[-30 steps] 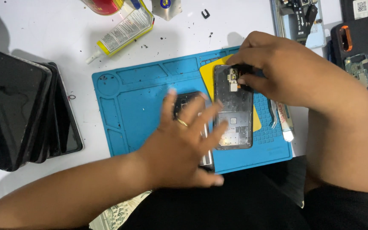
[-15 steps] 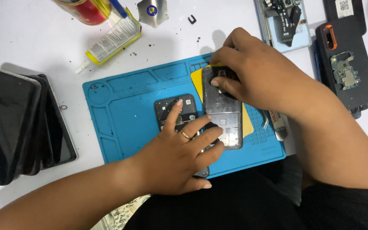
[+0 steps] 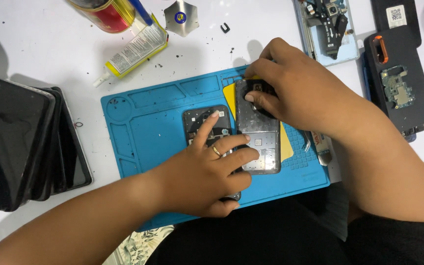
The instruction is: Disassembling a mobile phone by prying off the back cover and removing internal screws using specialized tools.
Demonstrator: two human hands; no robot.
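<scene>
While flat on mat (image 3: 148,122), 2 hands (image 3: 207,172) on phones (image 3: 257,132).

A white bench (image 3: 35,44) under bright, even light — speckled with dark crumbs; patterned leafy cloth (image 3: 138,245) below its edge.

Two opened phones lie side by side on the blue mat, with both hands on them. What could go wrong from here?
The left hand presses on the opened phone, which might strain its bare parts. The right hand works at the top of the second phone; a slip could perhaps damage it. Dark specks lie on the blue mat; one could get inside.
</scene>
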